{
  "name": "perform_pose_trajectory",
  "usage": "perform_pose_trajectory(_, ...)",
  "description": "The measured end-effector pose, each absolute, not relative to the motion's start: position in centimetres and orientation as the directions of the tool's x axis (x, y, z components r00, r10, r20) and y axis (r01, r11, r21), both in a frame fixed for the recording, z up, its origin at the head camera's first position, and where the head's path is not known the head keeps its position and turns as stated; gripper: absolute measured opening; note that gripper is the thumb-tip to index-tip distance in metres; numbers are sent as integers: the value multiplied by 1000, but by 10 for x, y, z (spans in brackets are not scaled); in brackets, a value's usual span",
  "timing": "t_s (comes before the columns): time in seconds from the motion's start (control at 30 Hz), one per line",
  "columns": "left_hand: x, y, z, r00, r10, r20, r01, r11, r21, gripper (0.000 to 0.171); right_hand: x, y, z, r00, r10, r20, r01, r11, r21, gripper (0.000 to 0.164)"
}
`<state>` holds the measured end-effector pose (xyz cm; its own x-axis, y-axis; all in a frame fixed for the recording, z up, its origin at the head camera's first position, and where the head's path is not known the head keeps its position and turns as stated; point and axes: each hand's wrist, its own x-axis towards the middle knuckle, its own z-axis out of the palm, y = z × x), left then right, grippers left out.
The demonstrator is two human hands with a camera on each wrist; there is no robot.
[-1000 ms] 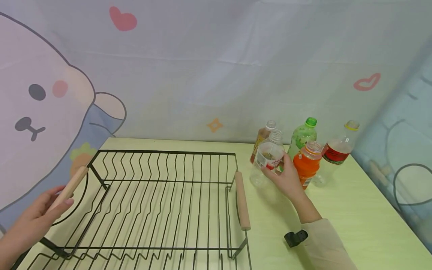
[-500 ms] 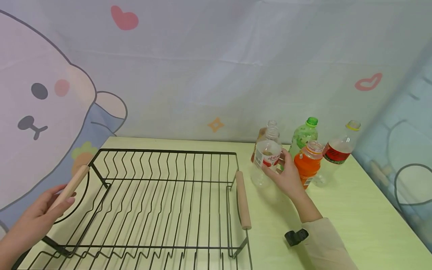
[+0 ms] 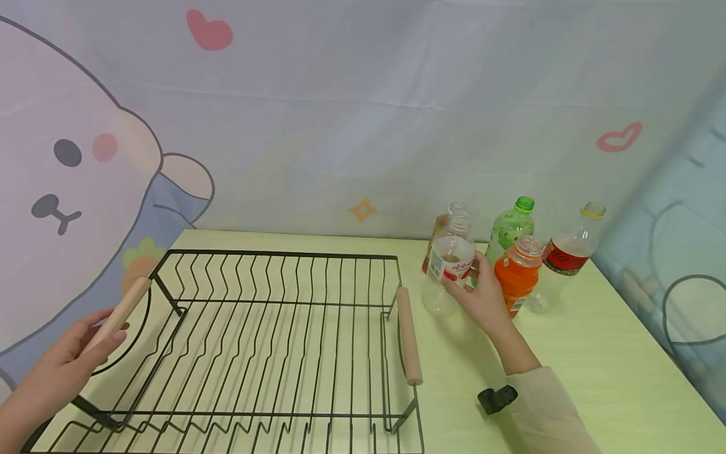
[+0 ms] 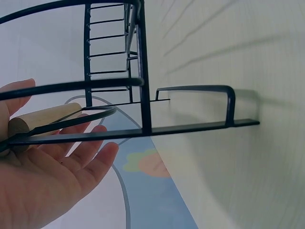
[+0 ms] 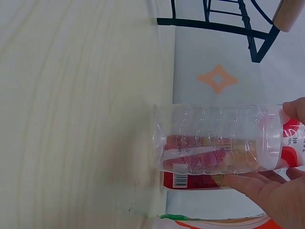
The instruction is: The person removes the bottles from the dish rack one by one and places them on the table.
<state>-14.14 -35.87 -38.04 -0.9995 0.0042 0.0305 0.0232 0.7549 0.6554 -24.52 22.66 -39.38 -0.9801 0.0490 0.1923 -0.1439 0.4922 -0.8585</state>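
Observation:
My left hand (image 3: 70, 353) holds the left wooden handle (image 3: 116, 318) of a black wire dish rack (image 3: 278, 304), thumb on the near side. In the left wrist view its fingers (image 4: 88, 164) extend below the handle. At the right, my right hand (image 3: 482, 296) grips a clear plastic bottle (image 3: 439, 297) around its white and red label. The bottle stands upright, uncapped, its base low over the table. In the right wrist view, the thumb and fingers lie on opposite sides of it. A brown-tinted bottle (image 3: 439, 224) is partly hidden behind it.
Beside my right hand stand an orange bottle (image 3: 516, 274), a green bottle (image 3: 507, 230) and a clear bottle with a red label (image 3: 564, 257). The rack's right wooden handle (image 3: 409, 337) lies left of the gripped bottle. A patterned cloth (image 3: 340, 126) hangs behind the table (image 3: 612, 372).
The neck of the clear bottle has shifted slightly left, more in front of the brown-tinted bottle. My left hand and the rack have kept their places.

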Motion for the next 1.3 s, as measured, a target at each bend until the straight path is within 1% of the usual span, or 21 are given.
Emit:
perform_pose_trajectory(0.33, -140, -358, -378, -1000, -7, 4, -3, 755, 656, 71, -245, 227, -395, -980, 50, 195, -147, 481, -864, 81)
perform_pose_trajectory(0.63, -139, -358, -379, -1000, -4, 14, 7, 746, 666, 71, -243, 226, -390, -980, 59, 192, -137, 504, -853, 82)
perform_pose_trajectory(0.87, -140, -359, -379, -1000, 0, 10, 7, 741, 672, 71, -243, 227, -388, -980, 76, 186, -124, 496, -859, 84)
perform_pose_trajectory(1.0, -140, -360, -379, -1000, 3, -4, 0, 744, 669, 71, -241, 227, -384, -973, 95, 211, -141, 477, -867, 86)
perform_pose_trajectory(1.2, -143, -361, -380, -1000, 13, 1, 11, 742, 670, 71, -237, 228, -374, -956, 100, 277, -205, 449, -870, 87)
perform_pose_trajectory(1.3, -144, -361, -376, -999, 20, -43, -15, 729, 685, 73, -234, 230, -366, -945, 95, 312, -243, 433, -868, 87)
